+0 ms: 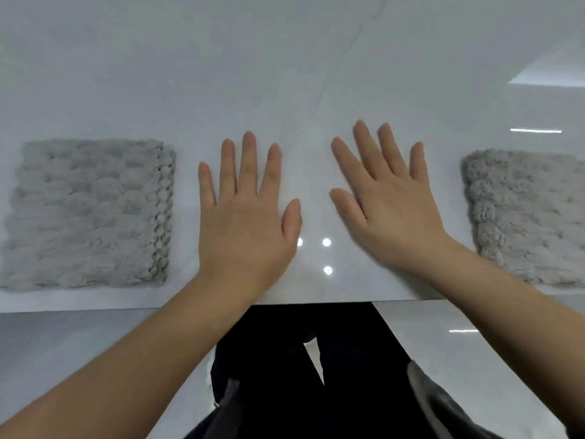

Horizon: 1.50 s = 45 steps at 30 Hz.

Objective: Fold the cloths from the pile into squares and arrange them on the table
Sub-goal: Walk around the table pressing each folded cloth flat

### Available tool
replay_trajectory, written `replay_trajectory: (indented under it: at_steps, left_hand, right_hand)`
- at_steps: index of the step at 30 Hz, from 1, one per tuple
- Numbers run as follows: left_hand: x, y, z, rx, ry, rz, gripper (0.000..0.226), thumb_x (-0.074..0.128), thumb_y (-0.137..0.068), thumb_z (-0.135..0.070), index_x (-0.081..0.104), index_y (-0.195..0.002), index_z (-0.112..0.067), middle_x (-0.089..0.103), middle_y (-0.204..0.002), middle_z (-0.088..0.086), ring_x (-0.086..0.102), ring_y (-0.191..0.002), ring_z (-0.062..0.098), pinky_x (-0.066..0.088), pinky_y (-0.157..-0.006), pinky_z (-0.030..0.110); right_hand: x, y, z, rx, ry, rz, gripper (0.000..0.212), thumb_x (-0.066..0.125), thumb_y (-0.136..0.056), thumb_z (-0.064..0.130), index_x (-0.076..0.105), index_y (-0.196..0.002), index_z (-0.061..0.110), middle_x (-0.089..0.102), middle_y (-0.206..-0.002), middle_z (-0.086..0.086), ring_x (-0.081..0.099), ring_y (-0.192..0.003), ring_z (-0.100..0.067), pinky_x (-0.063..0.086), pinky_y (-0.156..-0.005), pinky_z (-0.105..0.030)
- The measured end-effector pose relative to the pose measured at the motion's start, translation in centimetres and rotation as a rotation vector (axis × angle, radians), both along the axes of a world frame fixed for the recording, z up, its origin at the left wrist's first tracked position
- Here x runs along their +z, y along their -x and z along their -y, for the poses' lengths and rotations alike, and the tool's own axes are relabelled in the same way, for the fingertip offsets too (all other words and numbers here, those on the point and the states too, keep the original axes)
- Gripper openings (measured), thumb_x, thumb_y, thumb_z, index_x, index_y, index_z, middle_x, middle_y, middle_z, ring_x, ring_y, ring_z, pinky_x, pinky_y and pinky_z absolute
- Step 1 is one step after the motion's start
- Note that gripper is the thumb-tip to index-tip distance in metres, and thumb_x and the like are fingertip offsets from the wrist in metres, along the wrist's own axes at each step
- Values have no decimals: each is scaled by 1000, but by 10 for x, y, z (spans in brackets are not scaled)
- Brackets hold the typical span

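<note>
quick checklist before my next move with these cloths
1. Left hand free, fingers straight, holding nothing: ok.
2. Right hand free, spread open: ok.
3. Left cloth folded roughly square, lying flat: ok.
4. Right cloth folded square: cannot tell, the frame edge cuts it off.
5. Bare table between the two cloths for another one: ok.
6. Pile of unfolded cloths within reach: cannot tell, none in view.

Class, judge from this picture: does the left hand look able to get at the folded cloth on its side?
Probably yes: the left hand is open and empty beside the folded cloth, with only bare table between them.
</note>
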<state>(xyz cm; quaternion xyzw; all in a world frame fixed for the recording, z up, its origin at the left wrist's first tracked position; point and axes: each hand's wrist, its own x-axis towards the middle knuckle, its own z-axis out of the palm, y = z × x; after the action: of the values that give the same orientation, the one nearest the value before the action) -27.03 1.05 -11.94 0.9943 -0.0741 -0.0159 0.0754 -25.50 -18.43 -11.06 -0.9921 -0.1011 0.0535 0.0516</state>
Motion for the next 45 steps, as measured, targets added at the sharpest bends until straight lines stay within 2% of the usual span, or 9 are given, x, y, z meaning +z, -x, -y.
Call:
replay_trajectory:
  at_steps: [6,12,21,25,28,32,36,38,45]
  left_hand:
    - [1,-3,-1,-27,14,-29,67,25,-97,-46,15,-155,-14,6,-162,14,1,-149,34,6,-118,57]
    - [19,-6,1,-6,14,-175,70,35,-94,-42,14,-155,-15,3,-162,13,-1,-149,33,3,-118,56]
    - [32,-11,4,7,1,-299,70,30,-92,-40,12,-155,-16,1,-162,13,-3,-148,35,7,-117,59]
    - [46,-13,-6,-11,93,-315,67,23,-95,-39,6,-155,-15,-6,-162,9,-10,-149,27,4,-119,53]
    - [66,-10,-37,24,174,-245,66,23,-94,-35,9,-155,-12,-5,-162,8,-10,-149,24,0,-120,48]
    - [75,1,-103,125,201,-170,64,27,-94,-30,11,-154,-12,-1,-162,9,-7,-149,24,2,-120,48]
    - [70,12,-168,214,184,-200,65,21,-95,-34,1,-154,-16,-5,-162,6,-11,-149,22,-2,-121,46]
    - [66,18,-191,213,206,-222,65,17,-95,-35,-5,-154,-18,-9,-162,5,-13,-149,22,-5,-120,45]
    - [47,10,-218,105,248,-233,65,17,-95,-35,-3,-154,-16,-9,-162,8,-5,-149,22,-3,-120,48]
  right_hand:
    - [0,-2,-1,-7,-9,-65,62,17,-100,52,10,-157,27,-2,-165,-3,-8,-150,-29,-1,-118,-60]
    - [14,-4,-2,-2,-11,-170,63,24,-100,49,13,-156,25,1,-164,-6,-5,-150,-32,2,-116,-62]
    - [23,-8,-1,10,41,-245,64,26,-99,47,16,-156,22,1,-164,-8,-6,-150,-33,1,-116,-63]
    - [26,-9,-5,-6,26,-276,64,22,-99,47,10,-157,20,-5,-164,-9,-12,-149,-33,-2,-116,-63]
    - [36,-12,-32,7,-59,-300,63,24,-101,45,7,-157,20,-7,-164,-8,-13,-150,-29,-4,-117,-60]
    - [48,-11,-95,97,-193,-309,63,19,-100,45,6,-156,20,-3,-164,-8,-1,-151,-29,-3,-117,-56]
    - [48,4,-158,85,-273,-299,64,14,-99,45,1,-156,21,-8,-164,-7,1,-151,-26,0,-118,-54]
    - [45,13,-183,32,-324,-290,63,16,-99,44,1,-156,22,-8,-164,-6,0,-151,-24,-2,-119,-53]
    - [34,28,-229,-103,-410,-203,62,24,-100,37,6,-156,21,-5,-164,-3,-4,-151,-13,-6,-118,-55]
